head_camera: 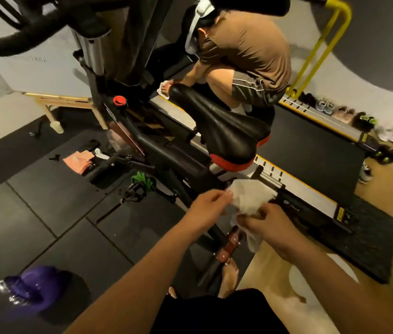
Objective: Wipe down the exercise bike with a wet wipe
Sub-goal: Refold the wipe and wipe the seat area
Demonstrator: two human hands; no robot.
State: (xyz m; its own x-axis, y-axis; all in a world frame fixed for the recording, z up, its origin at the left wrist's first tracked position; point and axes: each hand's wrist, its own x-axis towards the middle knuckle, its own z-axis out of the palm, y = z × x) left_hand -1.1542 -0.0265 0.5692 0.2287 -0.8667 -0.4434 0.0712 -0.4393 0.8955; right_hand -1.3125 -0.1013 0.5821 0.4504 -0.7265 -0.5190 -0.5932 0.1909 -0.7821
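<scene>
The black exercise bike [166, 153] fills the middle of the view, its black saddle [222, 126] with a red rear edge pointing toward me. A red knob [119, 101] sits on its frame. Below the saddle I hold a white wet wipe [248, 196], spread out in front of the bike's rear frame. My left hand [208, 204] pinches the wipe's left edge with its fingertips. My right hand [266, 222] grips the wipe's lower right part, and a tail of the wipe hangs under it.
A person in a brown shirt [243, 44] crouches on the treadmill [311, 145] behind the bike, wiping it. A purple object [36, 283] lies on the black floor mats at lower left. A pink cloth [78, 159], small tools, a wooden bench [65, 102] and shoes [345, 112] are around.
</scene>
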